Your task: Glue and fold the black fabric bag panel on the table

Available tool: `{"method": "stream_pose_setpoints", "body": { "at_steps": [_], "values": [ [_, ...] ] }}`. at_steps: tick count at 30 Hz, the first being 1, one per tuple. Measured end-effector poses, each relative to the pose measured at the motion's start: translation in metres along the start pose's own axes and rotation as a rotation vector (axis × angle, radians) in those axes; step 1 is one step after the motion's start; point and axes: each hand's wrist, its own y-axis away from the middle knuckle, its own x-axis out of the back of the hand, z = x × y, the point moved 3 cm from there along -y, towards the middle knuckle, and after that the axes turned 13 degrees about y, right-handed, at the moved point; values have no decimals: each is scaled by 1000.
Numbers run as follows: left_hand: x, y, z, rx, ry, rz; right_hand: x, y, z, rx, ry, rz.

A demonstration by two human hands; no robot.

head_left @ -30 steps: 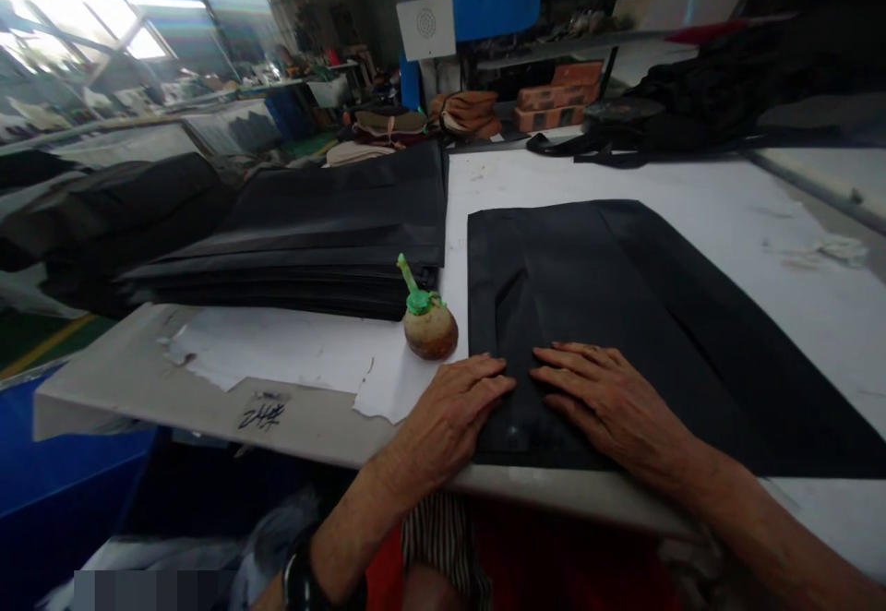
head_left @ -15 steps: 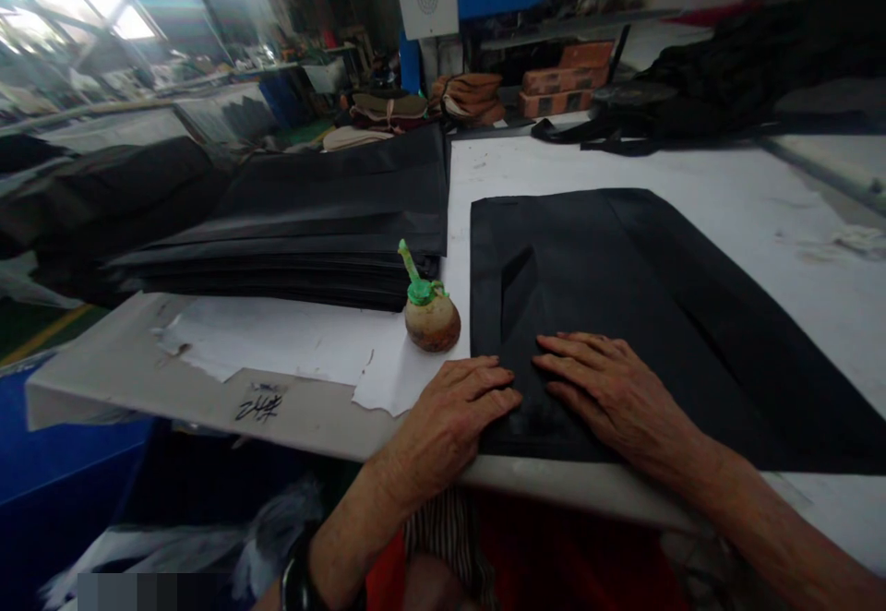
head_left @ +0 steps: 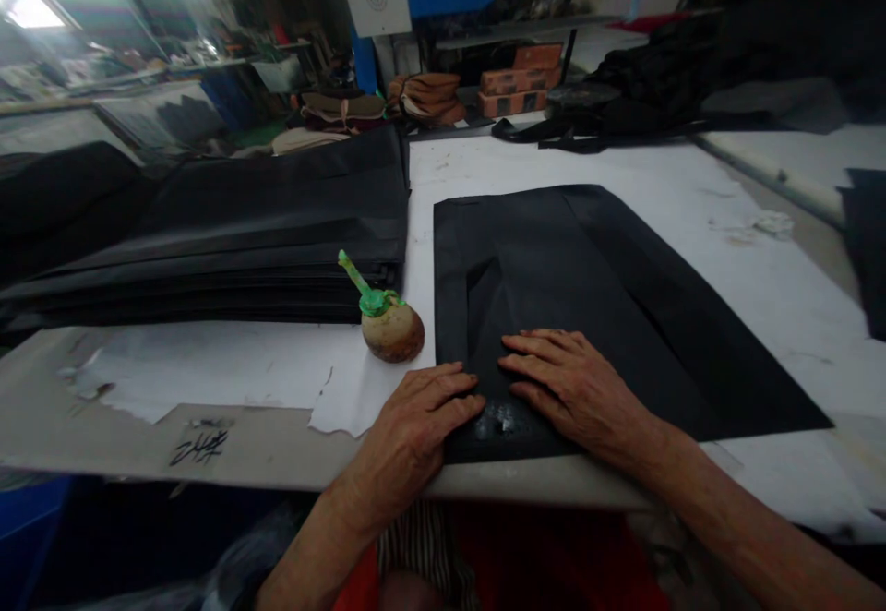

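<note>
A black sheet of fabric or leather-like material (head_left: pixel 546 269) lies flat on the white-covered table, with creases and a folded edge along its left side. My left hand (head_left: pixel 422 417) rests with fingers extended on its lower left corner. Flat on the sheet just to the right lies my right hand (head_left: pixel 571 380), fingers stretched out. Between the two hands a shiny wet-looking patch (head_left: pixel 502 420) shows on the black surface. Left of the sheet stands a round, brown-stained pot with a green top and spout (head_left: pixel 392 327), touched by neither hand.
A thick stack of black sheets (head_left: pixel 277 223) covers the table's left part. Torn white paper (head_left: pixel 228 362) lies along the front edge. Brick-like orange blocks (head_left: pixel 516 85), folded brown cloth (head_left: pixel 425 99) and black straps (head_left: pixel 554 136) sit at the back.
The view has turned to the right, so things sit further left in the picture. Both hands stay on the black sheet in nearly the same places; the shiny patch shows more clearly.
</note>
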Motion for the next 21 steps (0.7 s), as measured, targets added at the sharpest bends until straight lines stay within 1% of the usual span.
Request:
{"method": "stream_pose_setpoints", "body": {
  "at_steps": [9, 13, 18, 21],
  "values": [
    [-1, 3, -1, 1, -21, -32, 0, 1, 0, -2, -5, 0],
    [1, 0, 2, 6, 23, -10, -1, 1, 0, -9, 2, 5],
    [4, -5, 5, 108, 163, 35, -1, 1, 0, -7, -15, 0],
    [3, -6, 4, 161, 204, 71, -1, 1, 0, -9, -27, -9]
  ]
}}
